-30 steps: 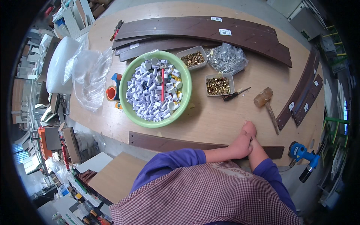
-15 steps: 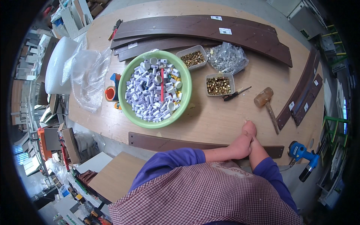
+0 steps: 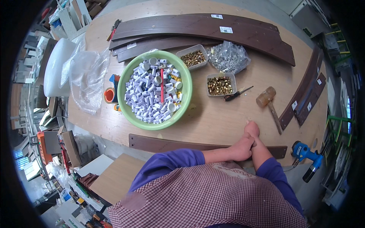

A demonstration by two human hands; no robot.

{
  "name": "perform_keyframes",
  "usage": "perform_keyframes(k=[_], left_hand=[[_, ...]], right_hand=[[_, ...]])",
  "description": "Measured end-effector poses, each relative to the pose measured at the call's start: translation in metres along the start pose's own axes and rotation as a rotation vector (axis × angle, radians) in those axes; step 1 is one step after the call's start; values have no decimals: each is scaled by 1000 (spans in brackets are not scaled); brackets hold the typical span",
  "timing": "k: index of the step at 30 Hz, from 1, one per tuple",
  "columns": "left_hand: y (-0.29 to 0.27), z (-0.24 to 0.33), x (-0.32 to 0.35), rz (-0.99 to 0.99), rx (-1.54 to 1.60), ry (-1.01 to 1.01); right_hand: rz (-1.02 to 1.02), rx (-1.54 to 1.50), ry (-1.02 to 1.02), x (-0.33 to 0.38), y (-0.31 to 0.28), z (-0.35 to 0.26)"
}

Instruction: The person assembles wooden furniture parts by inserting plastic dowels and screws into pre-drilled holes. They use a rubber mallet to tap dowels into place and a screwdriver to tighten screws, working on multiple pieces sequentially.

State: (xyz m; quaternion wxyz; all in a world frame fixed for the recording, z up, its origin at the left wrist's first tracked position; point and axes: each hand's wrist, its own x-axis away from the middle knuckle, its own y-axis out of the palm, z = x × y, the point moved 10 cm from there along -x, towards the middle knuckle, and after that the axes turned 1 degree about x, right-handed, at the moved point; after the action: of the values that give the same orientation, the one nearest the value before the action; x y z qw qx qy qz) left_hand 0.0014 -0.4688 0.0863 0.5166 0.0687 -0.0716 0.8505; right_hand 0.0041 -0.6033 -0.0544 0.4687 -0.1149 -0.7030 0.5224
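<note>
My left hand [image 3: 242,148] reaches across and is closed round my right wrist, its fingers partly hidden. My right hand [image 3: 252,129] is curled on the tabletop, and no object shows in it. Both hands are just beyond a long dark brown board [image 3: 171,144] along the table's near edge, and my forearms cross over it. The wooden mallet [image 3: 266,97] lies to their right. Farther off are a black screwdriver [image 3: 232,97] and a clear tub of brass-coloured fittings [image 3: 220,86].
A green basin [image 3: 123,110] of white plastic pieces stands left of centre. Behind are stacked brown boards [image 3: 178,27], a second tub [image 3: 193,58] and a bag of metal parts [image 3: 230,57]. More boards [image 3: 304,87] lie right, near a blue power tool [image 3: 304,152]. Bubble wrap [image 3: 89,83] lies left.
The whole view has shifted slightly. My hands keep the same crossed position, and nothing on the table has been moved.
</note>
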Motion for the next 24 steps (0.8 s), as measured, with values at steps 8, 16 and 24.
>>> perform_keyframes(k=[8, 16, 24], left_hand=[[-86, -2, 26, -171, 491, 64], [-354, -48, 61, 693, -778, -207], [-402, -48, 57, 787, -1196, -105]], right_hand=[[-47, 58, 25, -5, 6, 2], [-43, 91, 44, -10, 15, 7], [-40, 63, 21, 0, 3, 0]])
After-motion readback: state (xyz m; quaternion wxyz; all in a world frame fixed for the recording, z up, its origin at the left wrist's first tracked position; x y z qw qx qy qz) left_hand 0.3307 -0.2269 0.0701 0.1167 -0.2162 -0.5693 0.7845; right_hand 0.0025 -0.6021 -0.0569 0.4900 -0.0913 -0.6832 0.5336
